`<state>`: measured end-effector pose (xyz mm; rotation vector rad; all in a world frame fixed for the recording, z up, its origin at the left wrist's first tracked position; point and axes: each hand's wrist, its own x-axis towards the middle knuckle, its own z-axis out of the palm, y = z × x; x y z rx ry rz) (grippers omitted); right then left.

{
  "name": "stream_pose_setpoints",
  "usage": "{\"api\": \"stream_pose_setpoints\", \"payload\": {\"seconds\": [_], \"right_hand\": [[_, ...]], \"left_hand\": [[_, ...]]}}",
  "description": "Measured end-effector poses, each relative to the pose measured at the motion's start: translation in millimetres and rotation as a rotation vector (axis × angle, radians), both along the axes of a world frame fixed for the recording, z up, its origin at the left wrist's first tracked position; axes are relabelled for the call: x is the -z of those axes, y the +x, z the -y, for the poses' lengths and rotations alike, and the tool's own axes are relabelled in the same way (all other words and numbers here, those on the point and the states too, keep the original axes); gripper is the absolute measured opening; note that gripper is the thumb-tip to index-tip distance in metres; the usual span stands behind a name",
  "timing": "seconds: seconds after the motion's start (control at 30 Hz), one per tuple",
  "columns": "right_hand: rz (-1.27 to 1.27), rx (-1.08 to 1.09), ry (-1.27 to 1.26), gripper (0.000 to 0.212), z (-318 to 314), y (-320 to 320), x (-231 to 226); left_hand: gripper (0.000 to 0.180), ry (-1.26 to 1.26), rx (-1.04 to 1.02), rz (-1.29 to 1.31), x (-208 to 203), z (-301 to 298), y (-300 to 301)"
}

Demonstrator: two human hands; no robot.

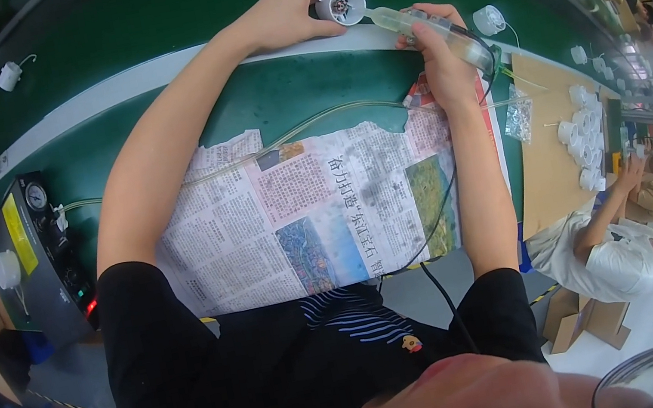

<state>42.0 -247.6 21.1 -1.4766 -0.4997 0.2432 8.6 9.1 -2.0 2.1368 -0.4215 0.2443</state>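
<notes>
My left hand [303,9] is wrapped round a white cylindrical housing [341,6] above the far edge of the bench. The housing's open end shows, with small metallic parts inside. In my right hand [444,52] is a clear dispensing syringe [457,44] with a pale tapered nozzle. Its tip is at the housing's rim; whether it touches cannot be told. A thin clear hose [312,123] runs across the bench below my hands. Newspaper sheets [311,215] cover the near part of the green mat.
At the left stands a black dispenser box [47,253] with a pressure gauge. White housings [585,132] cluster on a brown board [550,156] at the right, beside a small clear bag [518,120]. More white parts [489,20] lie on the green conveyor. A co-worker [622,244] sits right.
</notes>
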Motion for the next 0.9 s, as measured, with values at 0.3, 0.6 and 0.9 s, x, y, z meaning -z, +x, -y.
{"api": "stream_pose_setpoints", "payload": {"seconds": [0.3, 0.6, 0.9], "right_hand": [[0.126, 0.107, 0.115, 0.031, 6.6, 11.0, 6.2], [-0.183, 0.656, 0.369, 0.051, 21.6, 21.2, -20.9], [-0.181, -0.012, 0.073, 0.073, 14.8, 5.7, -14.7]], "left_hand": [[0.052, 0.104, -0.2, 0.138, 11.4, -3.1, 4.2], [0.074, 0.513, -0.494, 0.433, -15.8, 0.6, -6.4], [0.065, 0.075, -0.202, 0.742, 8.8, -4.8, 5.1]]}}
